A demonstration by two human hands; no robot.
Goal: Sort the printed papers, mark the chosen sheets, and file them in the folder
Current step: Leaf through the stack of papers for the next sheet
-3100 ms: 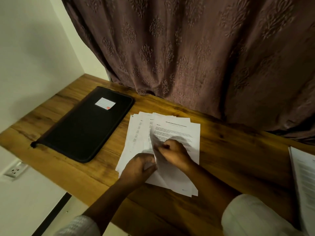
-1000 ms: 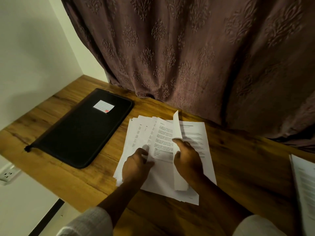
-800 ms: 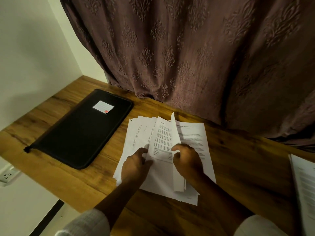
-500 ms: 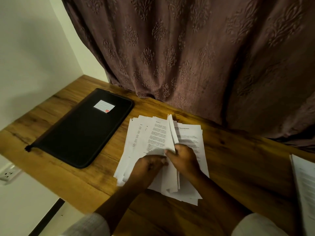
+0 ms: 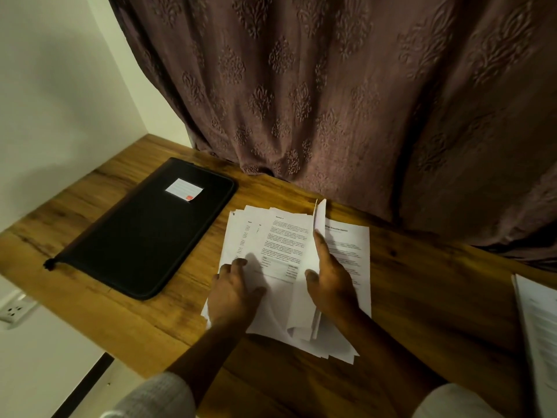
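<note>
A fanned stack of printed papers (image 5: 280, 245) lies on the wooden table (image 5: 422, 297), in front of me. My left hand (image 5: 233, 292) rests flat on the stack's left part with its fingers spread. My right hand (image 5: 330, 282) pinches a few lifted sheets (image 5: 318, 218) between thumb and index finger, and they stand on edge above the stack. One printed page (image 5: 352, 245) lies exposed to the right of them. The black zipped folder (image 5: 144, 236), with a white label (image 5: 184, 190), lies closed to the left of the papers.
A second pile of printed sheets (image 5: 539, 327) sits at the table's right edge. A brown patterned curtain (image 5: 331, 101) hangs right behind the table. The wall stands on the left, with a socket (image 5: 13, 310) below the near-left table edge.
My left hand has slid left, away from the right hand, and now lies flat on the left pages. The right hand has stood the lifted sheets more upright, with its index finger stretched along them.
</note>
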